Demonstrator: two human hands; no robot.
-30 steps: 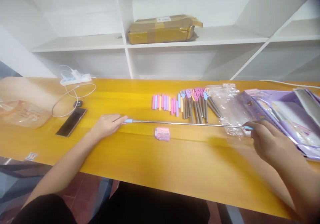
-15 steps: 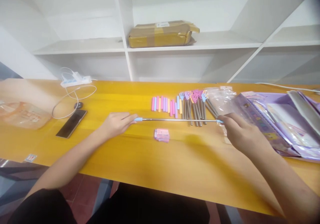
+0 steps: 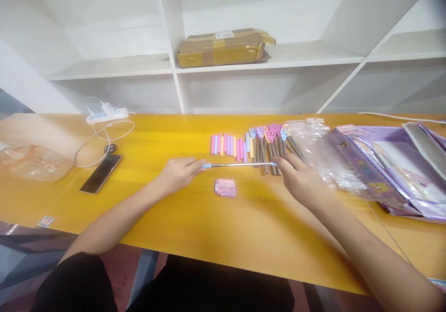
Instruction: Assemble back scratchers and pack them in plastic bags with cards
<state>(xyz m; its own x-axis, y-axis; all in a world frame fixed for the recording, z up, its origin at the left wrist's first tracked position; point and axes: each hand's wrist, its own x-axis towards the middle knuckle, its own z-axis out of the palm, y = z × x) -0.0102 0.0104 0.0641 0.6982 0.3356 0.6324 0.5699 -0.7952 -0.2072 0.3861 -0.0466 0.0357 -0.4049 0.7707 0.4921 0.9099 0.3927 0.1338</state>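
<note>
Stretched level between my two hands is a telescopic back scratcher point(image 3: 240, 165), a thin silver rod with light blue ends. My left hand point(image 3: 179, 172) is closed around its left blue end, and my right hand point(image 3: 296, 175) pinches the right blue end, whose tip is hidden by the fingers. Just beyond lie several metal tubes with coloured claw heads point(image 3: 273, 145). Left of them is a row of pink, blue, yellow and purple handle sleeves point(image 3: 228, 146). A small stack of pink cards point(image 3: 225, 188) lies on the table below the rod.
Clear plastic bags point(image 3: 324, 149) and a purple box point(image 3: 386, 191) are at the right. On the left are a phone point(image 3: 101, 174), a power strip point(image 3: 107, 115) with a white cable, and an orange bag point(image 3: 35, 163). A taped carton point(image 3: 223, 49) sits on the white shelf behind.
My hands have come closer together, the right one moving left most, and the rod between them is shorter. The things on the table stay where they were.
</note>
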